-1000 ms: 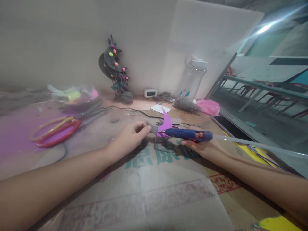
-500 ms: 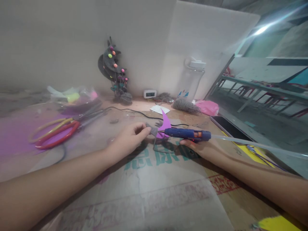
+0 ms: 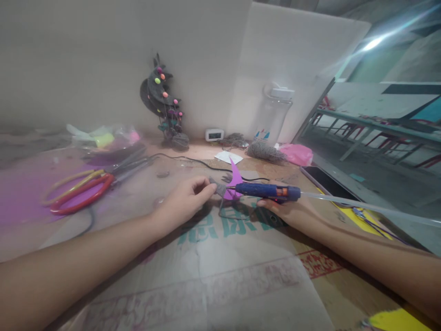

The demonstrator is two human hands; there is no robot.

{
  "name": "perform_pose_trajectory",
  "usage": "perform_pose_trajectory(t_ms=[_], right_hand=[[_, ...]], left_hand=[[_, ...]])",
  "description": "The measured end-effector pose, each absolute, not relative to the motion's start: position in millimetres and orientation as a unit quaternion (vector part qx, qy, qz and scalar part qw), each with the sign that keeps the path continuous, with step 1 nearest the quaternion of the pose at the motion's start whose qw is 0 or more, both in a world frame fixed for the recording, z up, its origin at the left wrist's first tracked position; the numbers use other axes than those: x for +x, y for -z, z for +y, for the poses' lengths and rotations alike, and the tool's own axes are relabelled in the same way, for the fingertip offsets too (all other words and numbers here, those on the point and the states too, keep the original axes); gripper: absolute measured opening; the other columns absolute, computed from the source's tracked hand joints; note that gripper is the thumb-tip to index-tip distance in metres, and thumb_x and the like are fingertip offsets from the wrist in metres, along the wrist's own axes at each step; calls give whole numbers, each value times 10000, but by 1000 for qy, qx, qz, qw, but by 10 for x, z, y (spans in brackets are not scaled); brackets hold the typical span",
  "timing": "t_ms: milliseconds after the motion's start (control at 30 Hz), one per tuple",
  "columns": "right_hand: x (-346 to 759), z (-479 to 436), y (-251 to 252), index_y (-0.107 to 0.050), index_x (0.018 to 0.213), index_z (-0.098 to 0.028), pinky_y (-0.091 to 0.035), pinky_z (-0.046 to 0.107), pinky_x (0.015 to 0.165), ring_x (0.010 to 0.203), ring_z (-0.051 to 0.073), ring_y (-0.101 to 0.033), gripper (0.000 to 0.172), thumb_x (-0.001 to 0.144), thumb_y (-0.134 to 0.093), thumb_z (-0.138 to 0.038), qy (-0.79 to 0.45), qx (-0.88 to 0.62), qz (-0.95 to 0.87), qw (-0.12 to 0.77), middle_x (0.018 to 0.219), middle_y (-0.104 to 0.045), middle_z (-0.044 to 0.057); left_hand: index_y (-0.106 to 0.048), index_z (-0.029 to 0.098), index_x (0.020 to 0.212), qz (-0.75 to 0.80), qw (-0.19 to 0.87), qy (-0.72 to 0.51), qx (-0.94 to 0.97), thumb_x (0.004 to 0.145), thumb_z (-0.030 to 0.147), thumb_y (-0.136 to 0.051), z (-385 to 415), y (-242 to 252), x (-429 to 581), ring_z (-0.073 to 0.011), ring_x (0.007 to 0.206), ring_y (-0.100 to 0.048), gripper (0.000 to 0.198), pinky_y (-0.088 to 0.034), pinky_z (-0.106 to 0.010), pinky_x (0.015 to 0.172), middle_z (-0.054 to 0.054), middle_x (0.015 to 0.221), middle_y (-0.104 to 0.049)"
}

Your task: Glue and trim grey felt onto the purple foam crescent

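"Where are the hands working?"

"Around the middle of the table (image 3: 200, 149), well in from its right edge. The left hand (image 3: 188, 197) has thumb and fingers pinched together on a small grey felt piece (image 3: 218, 187)."

"And the right hand (image 3: 285, 210)?"

"Its fingers are clamped round the grip of a blue hot glue gun (image 3: 267, 191), though the gun's body partly hides them. The nozzle (image 3: 231, 187) points at the felt; I can't tell whether they touch. A clear glue stick (image 3: 347, 202) runs out of the back end, toward the table's right edge."

"What's the purple shape?"

"A purple crescent cutout (image 3: 236, 175), just beyond the nozzle, its upper tip aimed at the back edge."

"And round about?"

"Scissors (image 3: 109, 180) with red and yellow handles lie toward the left side. Along the back edge, left to right: a grey crescent ornament (image 3: 153, 94) dotted with coloured balls, a white digital clock (image 3: 214, 134), a clear water bottle (image 3: 274, 117) with a bundle of grey yarn (image 3: 265, 152) just in front, then a pink plastic bag (image 3: 296, 154) near the back right corner. A smartphone (image 3: 329, 184) lies along the right edge."
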State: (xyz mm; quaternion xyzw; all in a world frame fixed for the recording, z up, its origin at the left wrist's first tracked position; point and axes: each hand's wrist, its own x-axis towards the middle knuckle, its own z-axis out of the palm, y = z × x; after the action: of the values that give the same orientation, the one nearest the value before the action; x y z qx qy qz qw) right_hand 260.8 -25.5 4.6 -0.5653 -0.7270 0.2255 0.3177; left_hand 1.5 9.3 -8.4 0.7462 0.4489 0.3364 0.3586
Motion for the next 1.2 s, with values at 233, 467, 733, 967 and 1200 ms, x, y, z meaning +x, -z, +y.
perform_pose_trajectory(t_ms=[233, 467, 733, 967, 1200], right_hand=[[2616, -224, -33, -678, 893, -234, -503, 303, 565, 652, 204, -617, 315, 770, -629, -520, -191, -578, -736, 295, 737, -676, 21], [2613, -240, -71, -629, 744, -256, -487, 315, 555, 632, 215, -610, 283, 771, -612, -537, -179, -577, -738, 301, 665, -640, 7], [2745, -134, -160, -630, 697, -218, -463, 287, 657, 666, 179, -585, 450, 903, -415, -554, -165, -612, -677, 373, 712, -637, 25], [2939, 92, -124, -674, 809, -178, -457, 263, 617, 661, 173, -579, 518, 868, -462, -647, -217, -569, -665, 433, 711, -635, 44], [2878, 547, -316, -702, 948, -138, -460, 265, 619, 724, 193, -631, 462, 789, -618, -564, -151, -671, -638, 347, 820, -702, 81]], left_hand=[[-414, 204, 683, 455, 371, -323, 742, 899, 472, -466, 84, 99, 12, -134, 594, -419, 348, -305, -251, 551, 38, 630, -462], [-416, 196, 665, 448, 357, -327, 752, 910, 443, -461, 95, 91, 17, -131, 610, -436, 350, -322, -255, 582, 38, 634, -492], [-502, 192, 701, 430, 387, -335, 744, 900, 434, -456, 91, 62, 32, -155, 657, -506, 316, -368, -264, 623, 19, 667, -556], [-507, 187, 717, 385, 450, -343, 729, 899, 444, -485, 78, 67, 29, -135, 642, -505, 315, -375, -248, 603, 16, 688, -587], [-504, 185, 721, 380, 461, -328, 732, 901, 468, -482, 69, 74, 20, -115, 576, -416, 336, -311, -232, 514, 25, 654, -515]])
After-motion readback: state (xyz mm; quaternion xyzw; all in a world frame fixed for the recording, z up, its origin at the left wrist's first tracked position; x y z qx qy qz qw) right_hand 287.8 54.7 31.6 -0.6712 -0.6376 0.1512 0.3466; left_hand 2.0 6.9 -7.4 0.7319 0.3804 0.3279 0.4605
